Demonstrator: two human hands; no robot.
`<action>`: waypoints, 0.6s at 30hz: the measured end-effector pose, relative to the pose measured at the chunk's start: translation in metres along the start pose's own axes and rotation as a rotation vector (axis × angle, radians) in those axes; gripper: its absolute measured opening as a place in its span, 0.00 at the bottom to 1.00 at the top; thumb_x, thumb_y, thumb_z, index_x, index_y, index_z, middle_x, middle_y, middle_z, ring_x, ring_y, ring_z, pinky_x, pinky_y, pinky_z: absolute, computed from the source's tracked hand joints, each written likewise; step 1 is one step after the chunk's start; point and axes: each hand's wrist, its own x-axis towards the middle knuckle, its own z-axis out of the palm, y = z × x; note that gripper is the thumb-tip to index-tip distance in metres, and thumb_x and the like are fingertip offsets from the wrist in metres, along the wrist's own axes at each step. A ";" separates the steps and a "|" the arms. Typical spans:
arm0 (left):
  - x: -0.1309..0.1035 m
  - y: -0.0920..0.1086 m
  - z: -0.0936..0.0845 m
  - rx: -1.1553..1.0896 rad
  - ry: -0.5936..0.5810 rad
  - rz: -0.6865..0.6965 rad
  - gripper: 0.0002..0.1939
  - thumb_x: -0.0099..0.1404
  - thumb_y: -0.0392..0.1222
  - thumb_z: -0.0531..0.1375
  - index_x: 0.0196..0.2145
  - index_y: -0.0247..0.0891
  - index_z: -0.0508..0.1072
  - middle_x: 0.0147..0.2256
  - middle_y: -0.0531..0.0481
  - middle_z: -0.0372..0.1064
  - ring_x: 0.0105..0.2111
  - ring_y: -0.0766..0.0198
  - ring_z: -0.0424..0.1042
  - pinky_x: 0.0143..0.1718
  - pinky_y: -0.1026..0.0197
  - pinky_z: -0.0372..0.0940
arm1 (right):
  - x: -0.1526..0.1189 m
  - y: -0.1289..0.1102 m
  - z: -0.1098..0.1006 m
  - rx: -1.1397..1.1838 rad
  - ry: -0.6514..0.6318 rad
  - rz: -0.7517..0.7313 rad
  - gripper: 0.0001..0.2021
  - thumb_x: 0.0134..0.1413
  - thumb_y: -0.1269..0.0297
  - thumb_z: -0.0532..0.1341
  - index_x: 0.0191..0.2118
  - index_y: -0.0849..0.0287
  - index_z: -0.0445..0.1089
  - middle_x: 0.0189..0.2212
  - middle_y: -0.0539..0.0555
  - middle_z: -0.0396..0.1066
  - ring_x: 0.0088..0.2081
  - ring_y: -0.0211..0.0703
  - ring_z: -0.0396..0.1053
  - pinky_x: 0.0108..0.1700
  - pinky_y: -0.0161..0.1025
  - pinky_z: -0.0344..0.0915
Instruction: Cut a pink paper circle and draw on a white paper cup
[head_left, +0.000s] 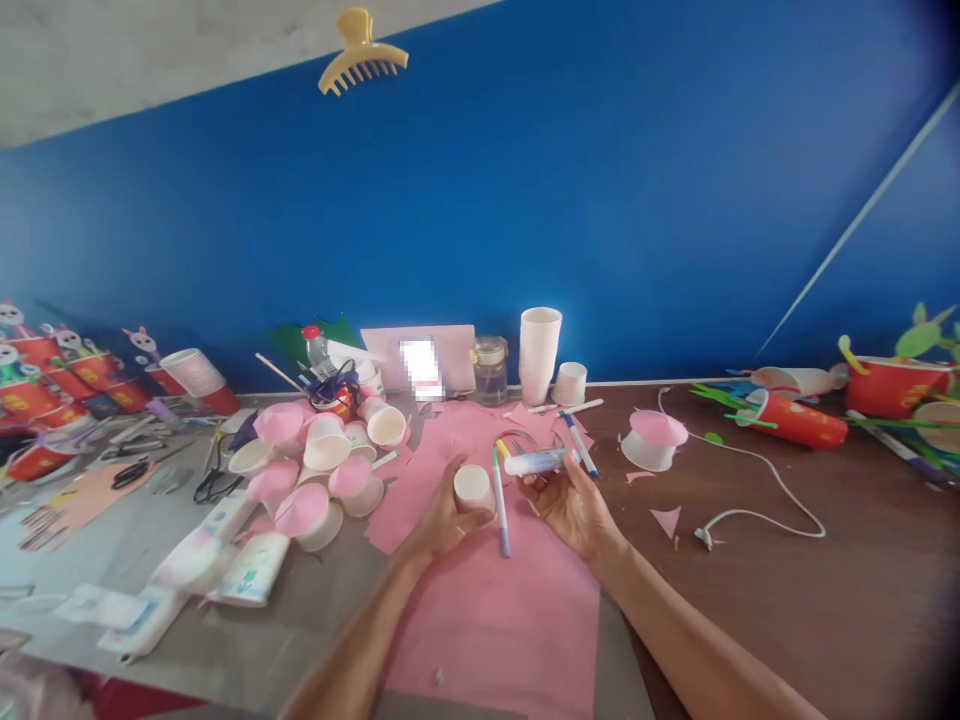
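Note:
My left hand [448, 515] is closed round a small white paper cup [474, 487], tilted so that its pale round end faces up. In my right hand [574, 510] lies a pale see-through tube with bluish marking [534, 463], gripped between thumb and fingers; its exact kind is unclear. Between my hands a capped marker [502, 505] rests on the pink paper [495, 630], and a yellow-tipped marker [511, 457] is partly hidden behind the tube. Just beyond my right hand is a blue marker [581, 445].
Several cups, some topped with pink paper [302, 510], crowd the left. A cup stack [538, 355], a glass jar [490, 370] and a phone [421, 368] stand by the blue wall. At right are a pink-topped cup [649, 450], a white cable [780, 465] and red cups [799, 420].

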 end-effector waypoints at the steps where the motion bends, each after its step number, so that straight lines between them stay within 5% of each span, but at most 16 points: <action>1: -0.001 0.001 0.001 -0.011 -0.010 0.004 0.35 0.51 0.43 0.65 0.55 0.39 0.58 0.45 0.45 0.67 0.46 0.54 0.67 0.51 0.51 0.62 | -0.001 -0.001 0.002 -0.007 -0.001 -0.003 0.11 0.44 0.55 0.69 0.30 0.55 0.72 0.24 0.48 0.75 0.28 0.41 0.73 0.37 0.42 0.72; 8: -0.008 0.006 0.001 -0.044 -0.043 0.027 0.25 0.48 0.37 0.65 0.45 0.39 0.63 0.42 0.46 0.67 0.43 0.55 0.67 0.44 0.55 0.64 | -0.013 -0.005 0.020 -0.156 -0.071 0.010 0.09 0.48 0.57 0.67 0.34 0.55 0.73 0.31 0.50 0.76 0.34 0.42 0.73 0.45 0.43 0.69; 13: -0.005 -0.001 0.001 -0.097 -0.056 0.039 0.28 0.47 0.37 0.66 0.46 0.37 0.61 0.41 0.46 0.67 0.40 0.56 0.67 0.39 0.56 0.64 | -0.013 -0.002 0.035 -0.361 -0.079 -0.069 0.06 0.46 0.67 0.68 0.33 0.57 0.72 0.28 0.51 0.75 0.28 0.39 0.70 0.33 0.37 0.67; 18: -0.004 -0.010 0.003 -0.137 -0.070 0.108 0.29 0.48 0.40 0.66 0.46 0.37 0.61 0.40 0.47 0.66 0.39 0.57 0.66 0.38 0.56 0.64 | 0.001 0.001 0.054 -0.764 -0.043 -0.278 0.09 0.46 0.61 0.68 0.29 0.59 0.71 0.21 0.48 0.68 0.22 0.36 0.62 0.26 0.34 0.61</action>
